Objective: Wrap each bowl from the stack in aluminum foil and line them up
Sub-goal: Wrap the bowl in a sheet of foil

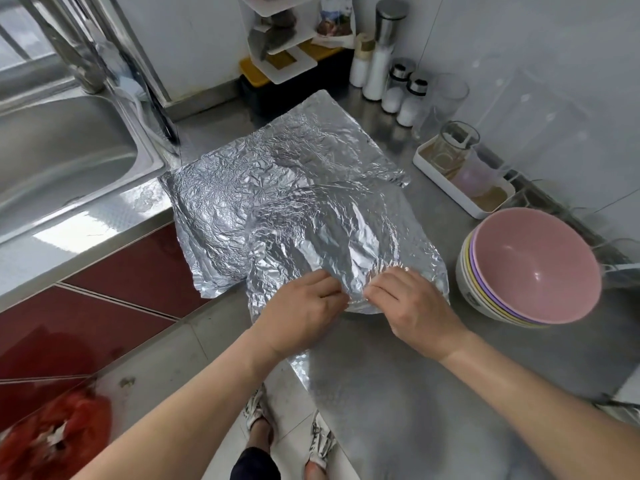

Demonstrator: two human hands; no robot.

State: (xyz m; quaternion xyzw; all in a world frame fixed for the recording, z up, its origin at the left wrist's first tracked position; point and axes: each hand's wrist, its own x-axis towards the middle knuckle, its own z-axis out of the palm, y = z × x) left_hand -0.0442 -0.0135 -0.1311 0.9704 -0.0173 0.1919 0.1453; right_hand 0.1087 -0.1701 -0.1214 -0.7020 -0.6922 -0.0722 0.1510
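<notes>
Beside the bowl stack [530, 271], my left hand [304, 306] and right hand [412, 303] pinch the foil [311, 202]; I'd pull taut, crease snugly.

The aluminum foil [277, 174] is bright, thin metal, crinkled all over with fine creases that catch the light. Under it the countertop [398, 375] is stainless steel with a dull, brushed sheen. On the far left the sink [62, 157] is smoother, more mirror-like steel. The stack of bowls [536, 268] on the right looks like matt plastic. The shakers [412, 102] are clear glass with shiny metal caps. The red cabinet fronts [138, 268] are glossy.
</notes>
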